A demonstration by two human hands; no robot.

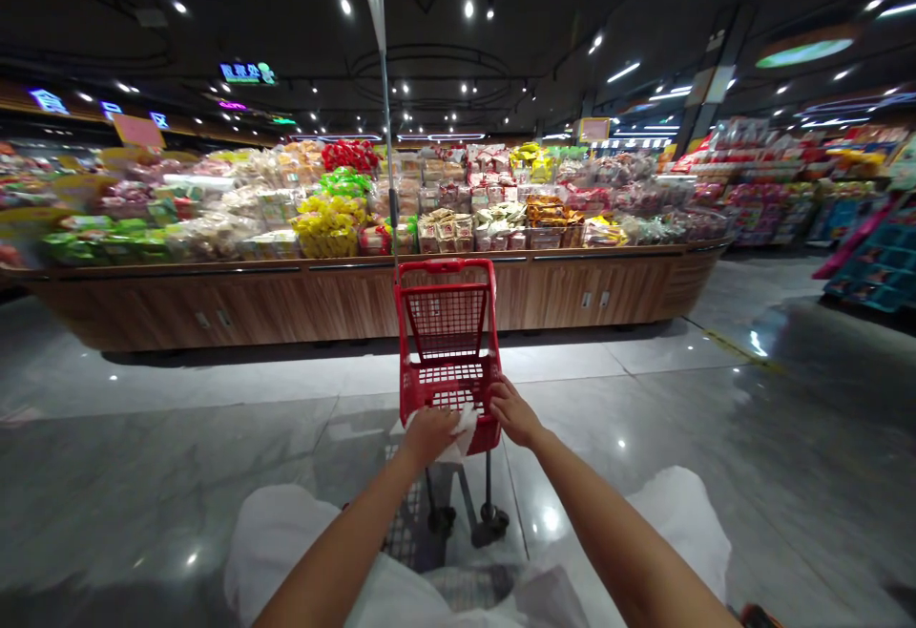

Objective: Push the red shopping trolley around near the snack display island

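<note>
Red plastic forms the shopping cart [445,323], which stands upright on the floor [644,475] straight ahead, its mesh panel facing the person and its dark wheels [493,518] visible below. No lettering can be made out on its handle bar or mesh. At its near edge, the left hand [433,435] is closed around a crumpled white cloth [467,429], which hangs over the front rim. The right hand [516,415] has its fingers bent around the cart's near right corner; how firmly it grips cannot be told.

Beyond the cart runs a long wood-fronted surface [343,308], heaped with wrapped goods: red packets [350,157] at the top, green packets [344,182] under them and yellow packets [329,225] lower down. Printing shows on many wrappers, but brands and labels are too small and blurred to read. A thin pole [387,122] rises by the cart's upper left corner and carries a white panel seen nearly edge-on.

Farther back, a blue lit sign [247,73] bears characters too soft to read surely. At far left, another neon sign [48,100] begins with 食 and ends with 区; the middle character is unclear. Loaded shelves [759,198] stand at right.
</note>
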